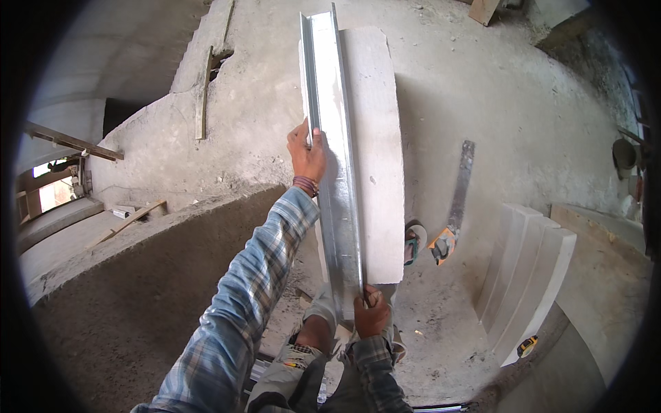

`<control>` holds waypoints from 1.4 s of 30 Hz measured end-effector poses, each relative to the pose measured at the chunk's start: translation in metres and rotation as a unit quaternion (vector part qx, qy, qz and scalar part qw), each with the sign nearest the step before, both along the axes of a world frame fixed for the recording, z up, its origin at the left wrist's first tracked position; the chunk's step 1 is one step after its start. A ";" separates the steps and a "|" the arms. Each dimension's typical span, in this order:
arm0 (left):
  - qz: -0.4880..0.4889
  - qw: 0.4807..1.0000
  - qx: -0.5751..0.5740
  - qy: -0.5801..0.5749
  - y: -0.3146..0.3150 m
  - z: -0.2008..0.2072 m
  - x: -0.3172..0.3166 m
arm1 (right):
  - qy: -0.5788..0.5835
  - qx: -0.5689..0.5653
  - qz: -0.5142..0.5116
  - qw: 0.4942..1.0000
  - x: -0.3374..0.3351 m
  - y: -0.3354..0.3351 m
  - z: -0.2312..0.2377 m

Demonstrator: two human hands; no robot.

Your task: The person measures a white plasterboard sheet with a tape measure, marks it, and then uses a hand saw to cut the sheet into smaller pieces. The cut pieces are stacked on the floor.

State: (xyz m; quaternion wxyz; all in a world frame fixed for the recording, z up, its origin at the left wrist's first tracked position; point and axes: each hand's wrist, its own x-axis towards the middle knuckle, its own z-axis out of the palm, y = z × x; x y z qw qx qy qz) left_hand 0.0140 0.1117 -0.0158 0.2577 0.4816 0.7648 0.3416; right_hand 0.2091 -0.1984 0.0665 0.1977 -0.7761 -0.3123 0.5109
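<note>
1. The metal channel (339, 179), silvery and long, lay lengthwise over the left part of a pale block (375, 158). Its far end reached past the block's far edge, and its near end past the near edge, toward my knees.
2. My left hand (308, 153) was at the channel's left edge, roughly midway along; its fingers pinched the raised flange, the thumb on the inner side.
3. My right hand (372, 314) was at the near end; its fingers were closed on the right-hand edge there, partly curled out of sight.
4. Whether the channel touched the block along its full length, I could not tell.
5. Just right of the block I noted a sandal (415, 241), partly hidden, and beside it a handsaw (457, 206) with an orange-and-black handle, flat on the concrete floor (441, 103).
6. Farther right, three pale slabs (527, 275) stood side by side, a yellow-and-black tape measure (527, 346) at their near end.
7. To the left ran a low, rough wall (165, 251); beyond it lay a wooden strip (204, 96).
</note>
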 end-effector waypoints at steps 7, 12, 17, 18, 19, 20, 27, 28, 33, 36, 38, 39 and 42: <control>-0.005 1.000 0.000 0.018 0.001 0.001 -0.002 | -0.013 0.022 0.012 1.000 -0.001 -0.005 -0.004; 0.014 0.999 -0.033 -0.021 0.002 0.017 0.009 | -0.014 0.047 -0.015 0.999 -0.003 -0.004 -0.007; 0.014 0.999 -0.036 -0.013 0.003 0.021 0.012 | -0.022 0.056 -0.011 0.998 -0.003 -0.002 -0.006; 0.012 0.999 -0.037 -0.012 0.003 0.021 0.012 | -0.025 0.057 -0.011 0.998 -0.003 0.000 -0.004; 0.010 0.999 -0.037 -0.010 0.003 0.020 0.012 | -0.024 0.055 -0.010 0.998 -0.003 -0.001 -0.004; 0.009 0.999 -0.037 -0.008 0.003 0.019 0.010 | -0.023 0.055 -0.009 0.998 -0.003 -0.001 -0.004; -0.003 1.000 -0.022 0.012 0.000 0.009 0.002 | -0.012 0.069 -0.014 0.997 -0.006 0.001 -0.002; 0.001 1.000 -0.024 0.010 0.000 0.010 0.002 | -0.013 0.051 -0.001 0.999 -0.005 -0.002 -0.004; -0.037 0.995 -0.007 0.093 0.012 0.010 0.000 | -0.045 0.118 0.004 0.992 -0.006 -0.019 -0.023; -0.027 0.962 0.107 0.251 0.004 0.016 0.012 | -0.023 0.070 0.025 0.997 -0.004 -0.009 -0.015; -0.051 0.949 0.258 0.172 0.015 0.049 0.043 | -0.024 0.057 0.011 0.998 0.002 -0.011 -0.012; -0.087 0.958 0.225 0.157 0.018 0.048 0.047 | -0.025 0.050 0.022 0.998 0.002 -0.006 -0.009; -0.143 0.969 0.145 0.138 0.013 0.040 0.054 | -0.003 0.026 0.016 1.000 0.002 -0.004 -0.011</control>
